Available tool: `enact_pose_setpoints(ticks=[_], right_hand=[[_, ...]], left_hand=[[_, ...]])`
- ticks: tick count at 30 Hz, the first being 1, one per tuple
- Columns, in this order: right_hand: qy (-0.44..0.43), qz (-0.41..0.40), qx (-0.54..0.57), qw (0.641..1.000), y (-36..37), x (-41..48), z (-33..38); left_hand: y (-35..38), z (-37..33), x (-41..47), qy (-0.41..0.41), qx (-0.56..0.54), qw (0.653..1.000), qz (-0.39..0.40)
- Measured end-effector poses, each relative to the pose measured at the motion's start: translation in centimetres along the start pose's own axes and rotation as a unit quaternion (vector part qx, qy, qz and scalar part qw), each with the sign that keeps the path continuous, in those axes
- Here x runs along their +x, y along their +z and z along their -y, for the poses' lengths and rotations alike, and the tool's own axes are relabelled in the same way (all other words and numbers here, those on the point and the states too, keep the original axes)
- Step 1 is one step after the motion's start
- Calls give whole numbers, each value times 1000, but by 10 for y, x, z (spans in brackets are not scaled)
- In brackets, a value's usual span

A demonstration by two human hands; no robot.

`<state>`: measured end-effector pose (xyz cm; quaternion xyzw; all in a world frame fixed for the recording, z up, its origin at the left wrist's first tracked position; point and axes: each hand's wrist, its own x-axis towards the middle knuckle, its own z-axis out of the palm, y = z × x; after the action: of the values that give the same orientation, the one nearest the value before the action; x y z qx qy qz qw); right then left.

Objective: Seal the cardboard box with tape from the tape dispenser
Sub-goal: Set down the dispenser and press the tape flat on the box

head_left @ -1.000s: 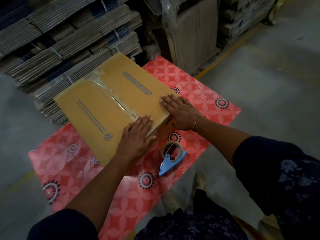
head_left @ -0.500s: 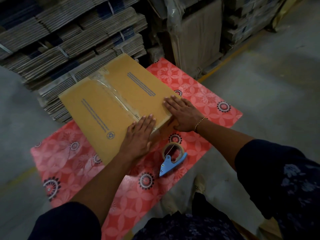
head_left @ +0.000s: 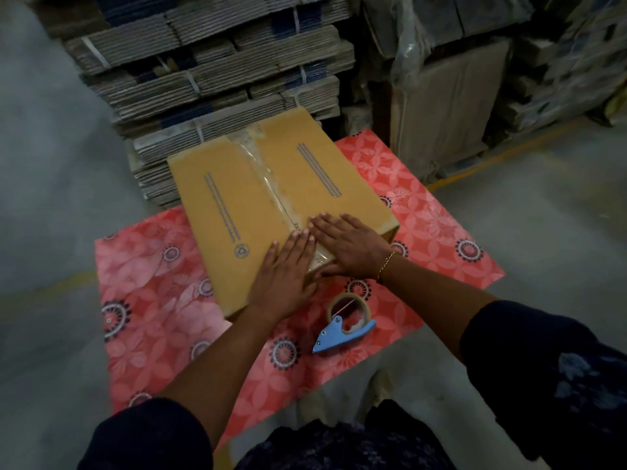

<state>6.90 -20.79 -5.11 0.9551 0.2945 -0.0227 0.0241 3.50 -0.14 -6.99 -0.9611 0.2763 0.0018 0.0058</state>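
One cardboard box (head_left: 271, 212) lies on a red flowered mat (head_left: 152, 300) spread over the grey floor (head_left: 51, 164), its two top flaps shut and one strip of clear tape (head_left: 268, 178) running down the seam between them. Both hands rest flat on the near end of the box, right where the tape folds over the edge: the left hand (head_left: 288, 276) with fingers straight and together, palm down, gripping nothing; the right hand (head_left: 349, 245) just beside it on the right, also flat and holding nothing, its thumb down on the near side of the box. The fingertips of the two nearly touch over the seam. A thin gold bracelet (head_left: 386, 262) circles the right wrist.

One tape dispenser (head_left: 346, 323), blue with a roll of clear tape in it, lies on the mat just near of the box, by the right forearm.

Each flap carries one printed striped bar (no words that I can read), and the left flap has one small recycling symbol (head_left: 241, 250). Stacks of flattened cartons (head_left: 210, 72) stand beyond the box.
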Motion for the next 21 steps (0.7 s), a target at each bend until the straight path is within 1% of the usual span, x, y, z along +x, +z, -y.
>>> enact_pose_setpoints(ticks=[3,8,16,18,21], right_hand=[[-9,11,6,1000,9,-1,-5],[-63,22,-8,998,14,1,-20],[-102,47,0,994,5,-2,-33],[-75,42,12,996,3,-7,-39],[-10,36,43,998,5,-17,-54]], left_hand=[[4,-1,1,-9,21,1000,-7],[5,-5,4,-18,37,999,-9],[-6,-12,0,-51,36,997,42],[-8,-13,-6,-91,12,995,41],[-9,-11,-23,-190,-39,980,41]])
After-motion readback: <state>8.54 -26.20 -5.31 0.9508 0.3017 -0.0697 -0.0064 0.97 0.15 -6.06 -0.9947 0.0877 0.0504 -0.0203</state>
